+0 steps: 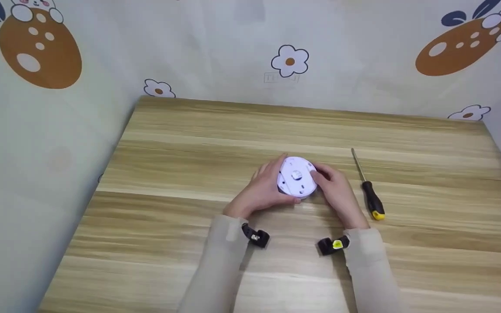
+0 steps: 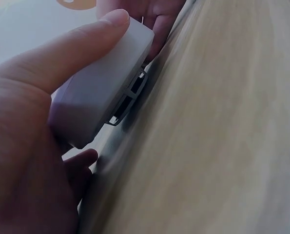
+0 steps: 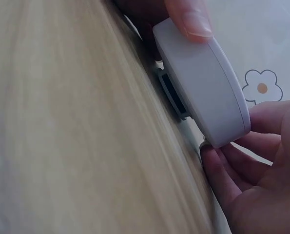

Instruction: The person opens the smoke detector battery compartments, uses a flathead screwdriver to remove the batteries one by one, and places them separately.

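Note:
Just above the table, a round white smoke detector [image 1: 295, 167] sits between both hands, its flat back turned up. That back shows small slots and a round feature in the middle. My left hand [image 1: 264, 188] holds it from the left, with the thumb along the near rim and the fingers round the far left side. On the right edge, my right hand [image 1: 336, 190] pinches the rim, the thumb lying on the top face. Both wrist views show the smooth side wall and a dark slotted grille [image 3: 174, 93] underneath, close to the tabletop.
A screwdriver [image 1: 372, 200] with a black and yellow handle lies to the right of my right hand, its shaft pointing away. The wood-grain table [image 1: 181, 152] meets a patterned wall covering [image 1: 215, 52] at the back and left.

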`<state>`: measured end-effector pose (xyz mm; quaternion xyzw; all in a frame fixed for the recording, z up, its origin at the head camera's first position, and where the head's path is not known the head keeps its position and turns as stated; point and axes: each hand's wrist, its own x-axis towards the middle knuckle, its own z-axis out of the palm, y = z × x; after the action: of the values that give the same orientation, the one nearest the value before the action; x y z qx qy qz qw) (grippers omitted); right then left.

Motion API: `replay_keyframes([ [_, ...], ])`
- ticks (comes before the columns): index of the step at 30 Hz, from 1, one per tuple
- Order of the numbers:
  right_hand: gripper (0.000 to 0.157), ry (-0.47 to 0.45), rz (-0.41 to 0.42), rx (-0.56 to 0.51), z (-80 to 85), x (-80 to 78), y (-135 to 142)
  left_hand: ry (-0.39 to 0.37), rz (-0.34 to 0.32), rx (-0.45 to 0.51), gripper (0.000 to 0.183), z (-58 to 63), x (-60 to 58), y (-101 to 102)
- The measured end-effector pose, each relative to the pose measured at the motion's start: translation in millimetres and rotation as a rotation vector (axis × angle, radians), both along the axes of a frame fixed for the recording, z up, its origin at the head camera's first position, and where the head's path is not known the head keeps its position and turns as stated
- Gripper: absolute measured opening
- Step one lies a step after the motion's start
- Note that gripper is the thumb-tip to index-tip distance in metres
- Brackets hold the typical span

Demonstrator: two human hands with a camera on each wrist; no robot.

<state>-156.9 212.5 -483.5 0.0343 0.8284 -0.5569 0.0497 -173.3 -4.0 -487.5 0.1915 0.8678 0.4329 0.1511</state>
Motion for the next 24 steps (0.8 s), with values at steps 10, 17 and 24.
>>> replay_keyframes([
  [10,0.045,0.053,0.048,0.1,21.1,-1.1,2.2,-0.012,0.03,0.018,0.128,-1.0,-1.3,-1.4],
  [17,0.048,0.132,0.06,0.194,32.5,1.3,-6.0,-0.024,0.055,-0.011,0.131,-3.2,0.2,3.9],
  [24,0.048,0.296,0.139,0.395,37.1,5.0,-20.0,0.029,0.079,-0.01,0.125,-0.7,0.9,6.5],
])
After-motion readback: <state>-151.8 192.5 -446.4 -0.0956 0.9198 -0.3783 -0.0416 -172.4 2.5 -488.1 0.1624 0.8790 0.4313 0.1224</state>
